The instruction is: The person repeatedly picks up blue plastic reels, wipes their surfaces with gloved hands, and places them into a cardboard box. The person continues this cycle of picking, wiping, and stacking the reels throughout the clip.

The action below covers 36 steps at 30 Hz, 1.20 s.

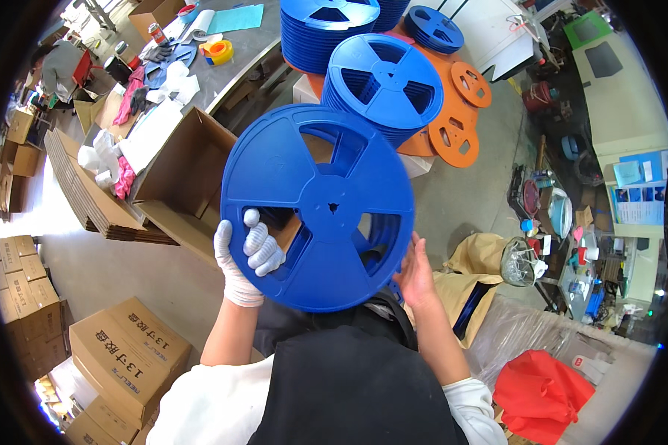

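Observation:
A large blue plastic reel point(334, 209) with wide cut-out windows is held up in front of my body. More blue edges show behind its face, so it may be a stack of reels; I cannot tell how many. My left hand point(248, 256), in a white glove, grips it at the lower left, with the fingers curled through a window and the thumb outside the rim. Bare, my right hand point(418, 274) presses against the lower right rim; its fingertips are partly hidden behind the reel. Just beyond stands a stack of similar blue reels point(386, 74).
An open cardboard box point(189, 178) stands left of the reel, beside flattened cartons point(82, 185). Orange discs point(453, 137) lie by the blue stacks. A cluttered table point(245, 44) is at far left, closed cartons point(126, 348) at near left, and a red cloth point(542, 393) at near right.

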Available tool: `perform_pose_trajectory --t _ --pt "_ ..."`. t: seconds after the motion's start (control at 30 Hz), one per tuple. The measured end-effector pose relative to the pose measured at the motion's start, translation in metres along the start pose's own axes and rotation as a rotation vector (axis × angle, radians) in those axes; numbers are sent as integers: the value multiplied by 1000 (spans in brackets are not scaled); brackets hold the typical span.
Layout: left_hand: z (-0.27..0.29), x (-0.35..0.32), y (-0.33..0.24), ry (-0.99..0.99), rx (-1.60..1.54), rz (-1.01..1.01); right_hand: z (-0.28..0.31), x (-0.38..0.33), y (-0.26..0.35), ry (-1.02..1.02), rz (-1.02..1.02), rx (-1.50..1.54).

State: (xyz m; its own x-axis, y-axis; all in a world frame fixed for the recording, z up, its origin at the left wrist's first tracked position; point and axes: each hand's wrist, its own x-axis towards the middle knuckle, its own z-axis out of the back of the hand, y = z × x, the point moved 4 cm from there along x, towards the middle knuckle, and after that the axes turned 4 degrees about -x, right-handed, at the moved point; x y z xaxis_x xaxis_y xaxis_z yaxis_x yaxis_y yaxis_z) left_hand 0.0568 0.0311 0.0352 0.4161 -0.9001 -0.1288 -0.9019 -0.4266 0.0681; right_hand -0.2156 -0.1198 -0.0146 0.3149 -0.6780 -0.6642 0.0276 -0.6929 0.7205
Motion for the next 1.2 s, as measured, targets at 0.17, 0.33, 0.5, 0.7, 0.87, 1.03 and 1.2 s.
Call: perform_pose_trajectory --t 0.17,0.33,0.5,0.7,0.87,1.03,1.2 --pt "18 -1 3 31 -104 -35 -27 -16 19 398 0 504" --pt "37 -2 4 32 -131 -7 -31 -31 38 257 128 184" --pt "53 -4 2 2 -170 5 -37 -32 42 213 261 156" --pt "50 5 0 15 -224 11 -54 -27 59 278 194 200" --pt "39 10 -8 -10 -247 -66 -66 -22 67 275 144 339" --pt "23 17 -15 8 -290 -128 -79 -5 38 381 72 436" --pt "21 25 -24 11 -227 -158 -111 -23 -55 453 -609 402"
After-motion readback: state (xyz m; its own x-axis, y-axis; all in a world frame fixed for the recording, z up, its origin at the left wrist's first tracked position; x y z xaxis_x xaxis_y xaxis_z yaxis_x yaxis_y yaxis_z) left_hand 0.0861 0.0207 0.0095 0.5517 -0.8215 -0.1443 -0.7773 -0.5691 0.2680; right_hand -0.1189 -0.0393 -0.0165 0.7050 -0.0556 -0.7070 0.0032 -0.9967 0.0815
